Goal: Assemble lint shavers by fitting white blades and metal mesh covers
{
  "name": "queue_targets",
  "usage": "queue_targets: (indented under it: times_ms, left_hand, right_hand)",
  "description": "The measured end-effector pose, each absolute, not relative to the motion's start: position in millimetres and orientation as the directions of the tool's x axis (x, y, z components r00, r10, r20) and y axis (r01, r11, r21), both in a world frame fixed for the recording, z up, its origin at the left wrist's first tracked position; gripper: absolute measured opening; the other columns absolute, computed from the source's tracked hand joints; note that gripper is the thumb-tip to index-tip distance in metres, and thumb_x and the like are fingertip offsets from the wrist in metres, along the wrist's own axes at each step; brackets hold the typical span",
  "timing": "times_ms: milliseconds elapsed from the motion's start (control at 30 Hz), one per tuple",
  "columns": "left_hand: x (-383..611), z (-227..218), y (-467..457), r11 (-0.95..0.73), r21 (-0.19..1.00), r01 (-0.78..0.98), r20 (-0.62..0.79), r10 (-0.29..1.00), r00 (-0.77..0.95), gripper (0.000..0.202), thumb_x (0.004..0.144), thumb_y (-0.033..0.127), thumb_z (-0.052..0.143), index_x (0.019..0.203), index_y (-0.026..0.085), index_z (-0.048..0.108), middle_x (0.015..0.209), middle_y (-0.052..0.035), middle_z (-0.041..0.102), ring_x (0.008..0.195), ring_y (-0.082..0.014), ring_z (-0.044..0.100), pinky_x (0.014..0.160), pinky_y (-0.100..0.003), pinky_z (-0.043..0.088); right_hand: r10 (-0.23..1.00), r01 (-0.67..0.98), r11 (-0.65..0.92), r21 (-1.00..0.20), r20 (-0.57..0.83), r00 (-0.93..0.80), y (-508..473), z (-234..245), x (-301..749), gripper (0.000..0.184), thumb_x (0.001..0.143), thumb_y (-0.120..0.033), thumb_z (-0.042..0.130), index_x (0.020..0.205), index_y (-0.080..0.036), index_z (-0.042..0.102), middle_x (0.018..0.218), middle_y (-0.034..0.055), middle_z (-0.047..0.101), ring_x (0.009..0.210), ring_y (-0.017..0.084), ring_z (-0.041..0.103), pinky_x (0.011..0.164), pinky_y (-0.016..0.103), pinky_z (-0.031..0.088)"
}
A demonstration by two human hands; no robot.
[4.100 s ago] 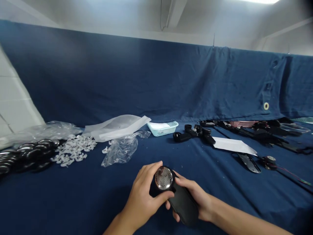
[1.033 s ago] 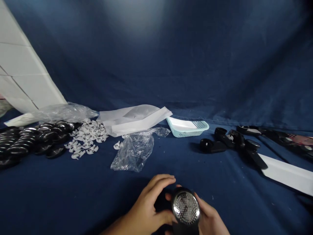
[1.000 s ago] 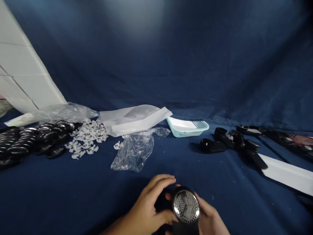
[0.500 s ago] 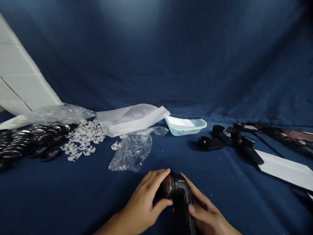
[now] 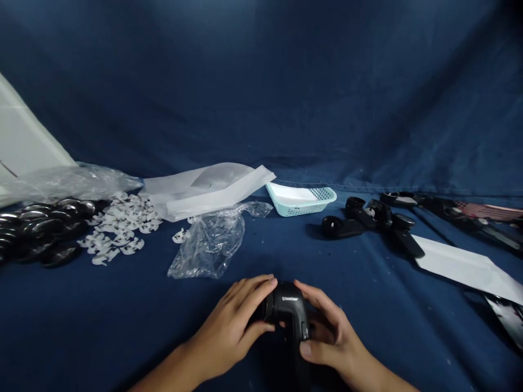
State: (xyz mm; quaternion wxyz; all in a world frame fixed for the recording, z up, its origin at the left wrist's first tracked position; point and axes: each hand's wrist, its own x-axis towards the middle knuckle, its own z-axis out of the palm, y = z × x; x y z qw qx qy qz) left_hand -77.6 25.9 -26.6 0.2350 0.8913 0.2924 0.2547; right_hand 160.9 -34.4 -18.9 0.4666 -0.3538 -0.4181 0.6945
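A black, right-angled handheld device (image 5: 289,310) with small white lettering on its top is held between both hands near the bottom centre. My left hand (image 5: 235,321) is closed around its round head on the left, which its fingers largely cover. My right hand (image 5: 335,332) grips the handle from the right, thumb pressed on the handle's side and fingers behind it. The handle's lower end fades into shadow at the bottom of the view. Beyond my left hand lies a crumpled clear plastic bag (image 5: 208,245).
At left are glossy black rounded parts (image 5: 49,223), a pile of small white clips (image 5: 126,218) and clear wrapping (image 5: 73,182). White sheeting (image 5: 212,196) and a light-blue basket (image 5: 300,208) stand farther back. Several black angled pieces (image 5: 347,226) and a white strip (image 5: 461,267) lie right.
The device has turned in my hands: its brownish round end face no longer shows, and the lettering now faces me more. The camera view has shifted slightly.
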Motion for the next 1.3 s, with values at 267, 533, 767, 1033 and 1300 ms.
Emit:
queue_targets:
  times_ms: [267,533,767,1033,1300]
  left_hand:
    - [-79,-29,26,-0.745,0.537,0.395,0.351,0.623,0.699,0.058,0.099,0.024,0.050,0.151,0.030,0.023,0.146,-0.0115,0.045,0.132,-0.0298,0.046,0.107,-0.057,0.042]
    - [-80,-30,28,-0.762,0.513,0.395,0.373,0.613,0.697,0.054,0.101,0.029,0.049,0.150,0.028,0.026,0.144,-0.0118,0.048,0.130,-0.0279,0.048,0.107,-0.053,0.044]
    - [-80,-30,29,-0.773,0.494,0.398,0.392,0.606,0.692,0.054,0.101,0.029,0.049,0.150,0.029,0.027,0.141,-0.0118,0.051,0.126,-0.0283,0.052,0.104,-0.054,0.046]
    - [-81,-33,29,-0.772,0.492,0.402,0.418,0.614,0.669,0.056,0.098,0.028,0.056,0.148,0.030,0.032,0.139,-0.0114,0.056,0.123,-0.0297,0.057,0.102,-0.055,0.047]
    - [-78,-26,33,-0.712,0.541,0.448,0.396,0.685,0.611,0.065,0.083,0.022,0.074,0.139,0.033,0.042,0.126,-0.0051,0.066,0.099,-0.0231,0.068,0.091,-0.044,0.056]
  right_hand:
    - [0.941,-0.327,-0.222,-0.919,-0.115,-0.317,-33,-24,162,0.069,0.071,-0.022,0.085,0.130,-0.042,0.055,0.127,0.0023,0.067,0.112,0.025,0.066,0.093,0.041,0.052]
    - [0.939,-0.354,-0.235,-0.905,-0.117,-0.322,-31,-23,160,0.065,0.071,-0.021,0.085,0.126,-0.043,0.058,0.121,-0.0010,0.069,0.109,0.022,0.067,0.094,0.038,0.051]
    - [0.951,-0.371,-0.207,-0.905,-0.097,-0.293,-32,-26,160,0.061,0.072,-0.024,0.084,0.125,-0.043,0.060,0.119,-0.0008,0.066,0.107,0.022,0.067,0.095,0.039,0.049]
    - [0.957,-0.336,-0.163,-0.928,-0.066,-0.284,-31,-28,157,0.061,0.073,-0.032,0.084,0.128,-0.039,0.058,0.129,0.0029,0.060,0.104,0.025,0.067,0.101,0.047,0.047]
    - [0.956,-0.252,-0.173,-0.952,-0.100,-0.277,-36,-16,152,0.059,0.083,-0.039,0.075,0.137,-0.040,0.051,0.143,0.0022,0.056,0.136,0.024,0.048,0.116,0.043,0.032]
